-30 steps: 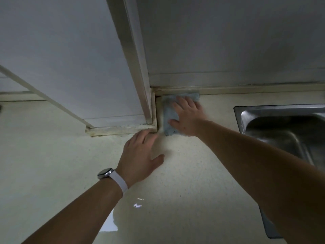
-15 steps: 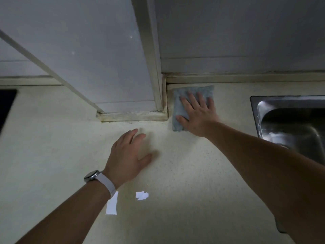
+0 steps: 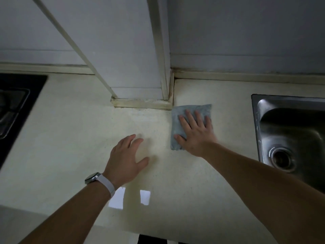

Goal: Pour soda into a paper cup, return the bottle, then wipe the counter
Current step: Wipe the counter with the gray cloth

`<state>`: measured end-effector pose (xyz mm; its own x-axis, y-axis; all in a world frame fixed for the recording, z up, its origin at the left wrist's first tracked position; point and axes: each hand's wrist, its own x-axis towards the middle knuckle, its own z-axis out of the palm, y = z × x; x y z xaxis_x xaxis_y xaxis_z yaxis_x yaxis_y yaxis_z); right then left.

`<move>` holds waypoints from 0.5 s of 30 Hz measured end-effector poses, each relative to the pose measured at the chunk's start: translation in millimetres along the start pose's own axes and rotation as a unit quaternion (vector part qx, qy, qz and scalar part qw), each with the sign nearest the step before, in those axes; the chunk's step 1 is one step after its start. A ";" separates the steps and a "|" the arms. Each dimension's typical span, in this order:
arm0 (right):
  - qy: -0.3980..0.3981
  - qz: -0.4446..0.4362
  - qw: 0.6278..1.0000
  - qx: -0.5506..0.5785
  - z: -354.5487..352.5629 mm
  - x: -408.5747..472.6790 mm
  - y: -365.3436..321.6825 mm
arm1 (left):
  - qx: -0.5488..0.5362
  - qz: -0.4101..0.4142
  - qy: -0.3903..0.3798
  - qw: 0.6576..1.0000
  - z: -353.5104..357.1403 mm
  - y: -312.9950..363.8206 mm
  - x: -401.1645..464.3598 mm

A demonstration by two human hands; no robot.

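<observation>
bare counter left, sink right

Home kitchen, pale counter, steel sink, black hob, tiled wall

We see a dim, greyish scene; bright window glare reflects off the surface, edges bend, and the left side blurs.

The right hand, flat on the cloth, has dragged it out of the counter's back corner beside the boxed column, so the cloth now lies just in front of that nook, nearer the front edge. The left hand has drawn back from the column's base toward the front edge, fingers spread.
</observation>
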<state>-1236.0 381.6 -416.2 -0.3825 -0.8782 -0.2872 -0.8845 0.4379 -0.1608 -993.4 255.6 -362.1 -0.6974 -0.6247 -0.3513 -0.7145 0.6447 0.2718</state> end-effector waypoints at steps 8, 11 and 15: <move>-0.017 -0.029 0.999 0.008 13.5 -41.3 -34.8 | -0.015 -0.015 0.020 1.000 10.3 9.5 -39.6; -0.020 -0.038 0.999 0.009 18.9 -53.6 -51.8 | -0.014 -0.021 0.010 1.000 12.0 -1.0 -50.0; -0.028 -0.045 0.999 0.001 26.1 -66.1 -79.5 | -0.011 -0.017 0.011 1.000 10.8 -22.9 -55.6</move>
<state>-1133.4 409.9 -409.1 -0.2867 -0.9016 -0.3239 -0.9139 0.3588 -0.1900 -937.7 280.4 -358.5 -0.6731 -0.6559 -0.3416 -0.7391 0.6131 0.2790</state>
